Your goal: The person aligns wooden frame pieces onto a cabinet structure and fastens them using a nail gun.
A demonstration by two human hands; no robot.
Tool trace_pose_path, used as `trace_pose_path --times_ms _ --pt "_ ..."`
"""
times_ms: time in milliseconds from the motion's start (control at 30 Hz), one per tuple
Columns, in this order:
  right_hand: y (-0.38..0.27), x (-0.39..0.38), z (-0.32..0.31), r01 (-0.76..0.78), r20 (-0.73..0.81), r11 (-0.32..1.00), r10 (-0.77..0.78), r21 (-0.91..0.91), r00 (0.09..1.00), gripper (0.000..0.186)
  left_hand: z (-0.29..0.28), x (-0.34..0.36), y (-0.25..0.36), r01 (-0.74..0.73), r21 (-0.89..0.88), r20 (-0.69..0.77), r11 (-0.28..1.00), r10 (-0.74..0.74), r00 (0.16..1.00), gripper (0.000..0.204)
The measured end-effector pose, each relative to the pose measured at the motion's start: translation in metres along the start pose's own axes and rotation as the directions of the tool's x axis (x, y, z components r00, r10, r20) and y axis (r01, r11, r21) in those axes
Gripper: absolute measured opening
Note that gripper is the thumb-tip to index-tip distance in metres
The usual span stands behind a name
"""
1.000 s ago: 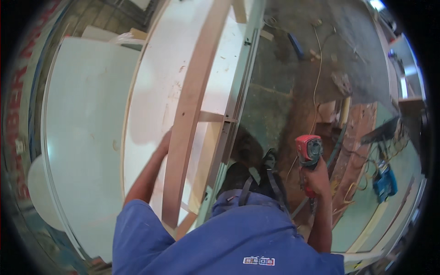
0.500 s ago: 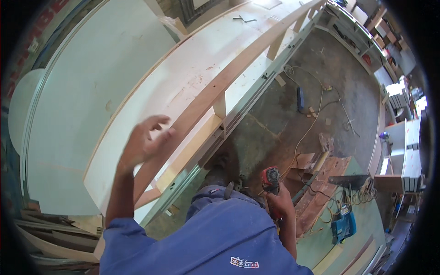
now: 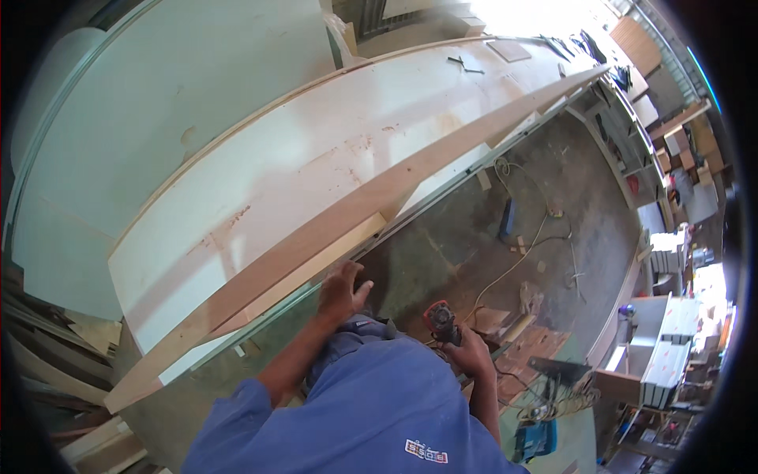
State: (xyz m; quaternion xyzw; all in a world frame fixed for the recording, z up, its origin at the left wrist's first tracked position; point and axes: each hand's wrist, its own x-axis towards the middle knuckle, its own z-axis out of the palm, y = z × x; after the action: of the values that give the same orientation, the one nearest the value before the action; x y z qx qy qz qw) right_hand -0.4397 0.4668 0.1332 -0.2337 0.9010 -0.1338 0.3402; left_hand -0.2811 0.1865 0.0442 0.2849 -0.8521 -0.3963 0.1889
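A long brown wooden plank [image 3: 316,233] runs slantwise over a white panel [image 3: 284,166], with a paler wooden piece [image 3: 316,261] along its near side. My left hand [image 3: 341,292] is on the near side of this frame, close to its edge, fingers spread and nothing held. Whether the fingertips touch the frame I cannot tell. In front of my body, my right hand [image 3: 472,353] is closed round a red and black power drill [image 3: 440,320]. The drill's front end points away from me, and its grip is mostly hidden by my hand.
To the right stands a work surface with a handsaw [image 3: 560,367], a coiled cord [image 3: 572,403] and a teal power tool [image 3: 537,438]. A cable [image 3: 525,261] snakes over the floor beside a blue object [image 3: 506,220]. Wood offcuts [image 3: 55,355] are stacked at the left.
My left hand has come down from above the plank to its near side, toward my body. The view has shifted. The drill stays in my right hand.
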Motion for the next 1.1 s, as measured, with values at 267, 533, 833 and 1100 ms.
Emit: trace_pose_path --times_ms 267,533,833,1100 --pt "0.006 0.065 -0.053 0.106 -0.021 0.983 -0.104 0.147 0.994 0.053 0.045 0.051 -0.079 0.241 -0.036 -0.169 0.97 -0.244 0.955 0.049" --pt "-0.031 0.149 -0.133 -0.027 0.102 0.859 -0.029 0.512 0.994 0.037 0.045 0.14 -0.024 -0.016 -0.191 -0.462 0.982 -0.075 0.883 0.028" --pt "-0.073 0.305 -0.183 -0.059 0.303 0.901 -0.082 0.43 0.949 0.026 0.033 0.211 0.054 0.325 -0.858 0.078 0.399 -0.525 0.848 0.046" --pt "-0.032 0.451 -0.157 -0.23 0.68 0.787 -0.299 0.573 0.67 0.032 0.047 0.213 0.038 0.377 -0.838 0.136 0.395 -0.518 0.845 0.073"
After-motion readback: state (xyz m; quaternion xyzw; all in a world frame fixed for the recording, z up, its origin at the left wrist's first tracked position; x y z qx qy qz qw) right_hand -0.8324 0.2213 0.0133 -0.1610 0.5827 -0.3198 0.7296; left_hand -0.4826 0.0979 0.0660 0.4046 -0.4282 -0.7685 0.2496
